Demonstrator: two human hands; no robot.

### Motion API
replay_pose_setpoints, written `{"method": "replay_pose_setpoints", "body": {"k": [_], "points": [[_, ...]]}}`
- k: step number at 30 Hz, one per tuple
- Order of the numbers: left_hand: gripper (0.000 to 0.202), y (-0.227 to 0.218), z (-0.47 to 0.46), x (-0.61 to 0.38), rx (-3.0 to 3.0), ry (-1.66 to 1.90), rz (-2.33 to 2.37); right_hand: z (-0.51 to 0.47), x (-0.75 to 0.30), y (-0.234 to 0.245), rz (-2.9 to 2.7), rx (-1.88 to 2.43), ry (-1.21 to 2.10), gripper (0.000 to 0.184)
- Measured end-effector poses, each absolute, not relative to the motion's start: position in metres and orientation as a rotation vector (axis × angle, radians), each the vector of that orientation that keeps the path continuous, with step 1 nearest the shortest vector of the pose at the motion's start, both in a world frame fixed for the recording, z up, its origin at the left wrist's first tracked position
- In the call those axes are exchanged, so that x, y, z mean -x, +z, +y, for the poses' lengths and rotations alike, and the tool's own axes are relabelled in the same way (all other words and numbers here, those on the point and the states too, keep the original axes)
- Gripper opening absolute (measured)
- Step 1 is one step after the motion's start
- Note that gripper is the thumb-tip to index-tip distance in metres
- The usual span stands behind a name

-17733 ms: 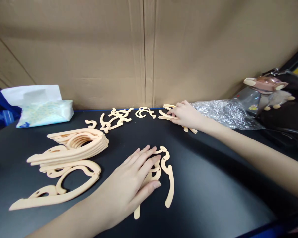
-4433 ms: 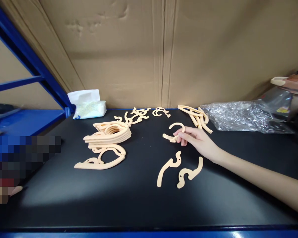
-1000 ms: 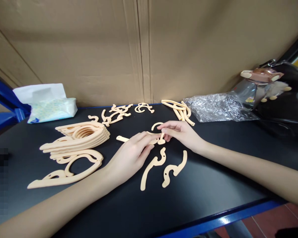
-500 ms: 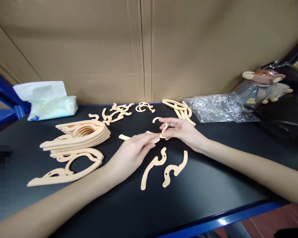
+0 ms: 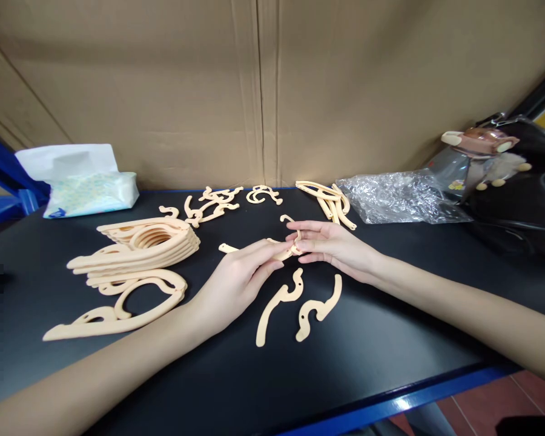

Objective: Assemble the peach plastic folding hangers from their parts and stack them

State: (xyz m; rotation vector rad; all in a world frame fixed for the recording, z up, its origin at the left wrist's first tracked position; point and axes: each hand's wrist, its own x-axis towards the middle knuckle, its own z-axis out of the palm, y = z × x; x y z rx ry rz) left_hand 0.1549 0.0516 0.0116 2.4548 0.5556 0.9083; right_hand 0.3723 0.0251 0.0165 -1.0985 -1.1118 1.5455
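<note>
My left hand (image 5: 243, 272) is closed on a cream plastic hanger arm (image 5: 228, 248), which pokes out past both sides of the fingers. Its joint end lies against the base of a curved hanger hook (image 5: 298, 234). My right hand (image 5: 333, 247) pinches that hook between thumb and fingers, and the hook's tip stands up at the left of the fingertips. The fingers hide exactly how the pieces meet. On the black table below my hands lie two loose curved hanger pieces (image 5: 269, 312). Left of my left hand is a stack of folded hangers (image 5: 163, 251).
Loose hanger parts (image 5: 213, 209) lie along the back, and long curved pieces (image 5: 331, 203) sit at back right. A tissue pack (image 5: 91, 194) stands at left. Clear plastic wrap (image 5: 399, 197) and a black bag (image 5: 527, 194) are at right. Cardboard (image 5: 186, 91) rises behind.
My right fingers have shifted around the hook, and the hook has turned slightly against the hanger arm. My left hand keeps its grip. The view has shifted slightly.
</note>
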Motion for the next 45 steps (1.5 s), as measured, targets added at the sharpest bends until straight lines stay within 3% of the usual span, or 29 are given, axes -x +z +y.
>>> {"method": "replay_pose_setpoints", "body": {"k": [21, 30, 45], "points": [[0.033, 0.005, 0.053, -0.154, -2.519, 0.923, 0.443, 0.019, -0.365, 0.021, -1.174, 1.168, 1.48, 0.041], [0.024, 0.007, 0.053, -0.153, -2.644, 0.85, 0.503, 0.022, -0.363, 0.014, -1.208, 1.219, 1.393, 0.041], [0.021, 0.01, 0.049, -0.157, -2.691, 0.878, 0.521, 0.03, -0.367, 0.013, -1.358, 1.221, 1.357, 0.03]]}}
